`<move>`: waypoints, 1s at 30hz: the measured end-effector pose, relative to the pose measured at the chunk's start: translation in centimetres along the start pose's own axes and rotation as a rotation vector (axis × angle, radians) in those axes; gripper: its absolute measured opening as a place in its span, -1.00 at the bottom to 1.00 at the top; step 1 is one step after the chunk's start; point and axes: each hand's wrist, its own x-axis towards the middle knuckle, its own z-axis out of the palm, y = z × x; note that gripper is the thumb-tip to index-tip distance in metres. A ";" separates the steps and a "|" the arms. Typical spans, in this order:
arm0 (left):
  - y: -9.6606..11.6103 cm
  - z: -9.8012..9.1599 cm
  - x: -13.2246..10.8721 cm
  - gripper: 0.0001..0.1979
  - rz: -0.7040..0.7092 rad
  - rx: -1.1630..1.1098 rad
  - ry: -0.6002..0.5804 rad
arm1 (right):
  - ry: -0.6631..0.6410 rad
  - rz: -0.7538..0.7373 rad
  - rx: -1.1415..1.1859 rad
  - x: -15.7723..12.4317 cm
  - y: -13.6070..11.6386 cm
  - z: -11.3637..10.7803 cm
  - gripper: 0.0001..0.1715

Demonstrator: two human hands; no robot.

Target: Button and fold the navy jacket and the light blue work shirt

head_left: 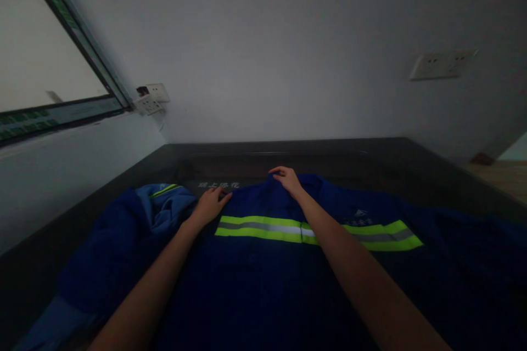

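Note:
A dark blue work jacket (251, 279) lies spread with its front up, a yellow-green and silver reflective band across the chest. At its collar, my right hand (288, 180) is closed, thumb and fingers pinching the collar's edge. My left hand (209, 205) rests at the shoulder on the left, fingers curled and thumb against the cloth; it appears to grip the fabric there. Beside my left forearm is a bunched blue garment (123, 241) with a lighter blue part and a thin yellow-green stripe. The jacket's lower part fades into shadow.
The clothes lie on a dark table (284, 148) with white lettering (218, 185) near its far side. Behind it rises a pale wall with a socket plate (442, 64) on the right and more sockets (150, 100) at the left corner, beside a window frame (69, 112).

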 end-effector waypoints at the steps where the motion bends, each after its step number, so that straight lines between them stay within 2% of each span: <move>1: -0.3 -0.1 0.1 -0.62 0.009 -0.001 -0.002 | 0.006 0.000 0.010 0.0 0.0 0.0 -0.74; 6: -1.9 -1.5 0.2 -0.60 0.000 -0.109 -0.048 | 0.037 0.000 0.030 -0.2 -0.1 0.1 -0.73; 12: -3.5 -4.2 0.4 -0.74 -0.013 0.082 0.083 | 0.052 0.029 -0.028 0.0 -0.1 0.5 -0.74; 16: -3.4 -3.2 0.3 -0.69 -0.091 0.332 -0.013 | 0.080 0.062 -0.116 -0.1 -0.1 0.8 -0.73; 19: -3.0 -2.5 0.1 -0.69 -0.089 0.395 -0.048 | 0.096 0.070 -0.173 -0.3 -0.3 1.0 -0.72; 22: -1.5 -2.8 -0.2 -0.70 -0.038 0.423 0.041 | 0.108 0.062 -0.210 -0.5 -0.5 1.3 -0.70; 25: 1.5 -3.1 -0.6 -0.71 0.088 0.401 0.169 | 0.109 0.047 -0.233 -0.7 -0.7 1.4 -0.68; 26: 2.7 -2.9 -0.7 -0.71 0.146 0.359 0.171 | 0.108 0.042 -0.241 -0.8 -0.8 1.4 -0.68; 28: 4.9 -1.8 -0.9 -0.68 0.267 0.240 0.101 | 0.103 0.034 -0.258 -0.9 -0.9 1.4 -0.69; 30: 6.1 -0.2 -1.0 -0.60 0.335 0.152 0.031 | 0.095 0.029 -0.278 -1.0 -1.0 1.3 -0.69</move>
